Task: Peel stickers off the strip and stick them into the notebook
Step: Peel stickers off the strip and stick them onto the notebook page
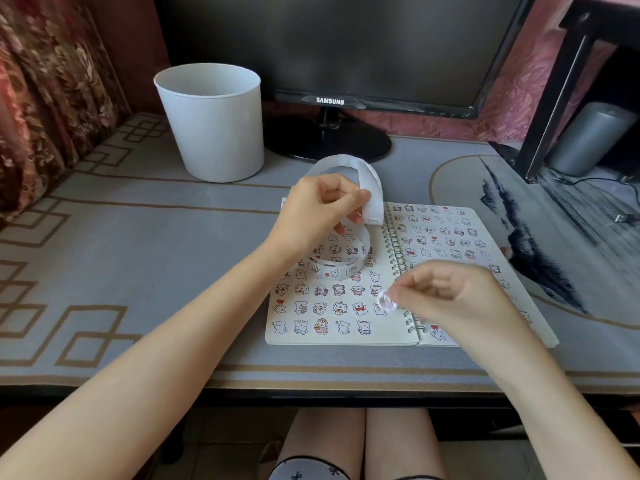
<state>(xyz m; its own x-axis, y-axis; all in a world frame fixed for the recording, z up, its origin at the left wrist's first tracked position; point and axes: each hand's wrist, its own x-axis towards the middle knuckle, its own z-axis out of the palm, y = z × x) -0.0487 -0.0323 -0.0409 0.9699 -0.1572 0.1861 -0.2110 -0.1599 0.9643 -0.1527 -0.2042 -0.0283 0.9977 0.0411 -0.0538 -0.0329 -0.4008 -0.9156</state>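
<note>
An open spiral notebook (346, 336) lies on the desk, both pages covered with rows of small bear stickers. My left hand (320, 206) holds a long white sticker strip (372, 192) above the left page; the strip arches up behind the hand and curls down in a loop (341, 268) onto the page. My right hand (450, 296) hovers over the spiral binding near the lower right of the left page, pinching a small round sticker (386, 301) between thumb and fingertip. The sticker is blurred.
A white plastic bin (214, 123) stands at the back left of the desk mat (138, 237). A dark monitor (346, 46) on a round stand is behind the notebook. A black shelf leg (550, 109) and cables are at the right. My knees show under the desk edge.
</note>
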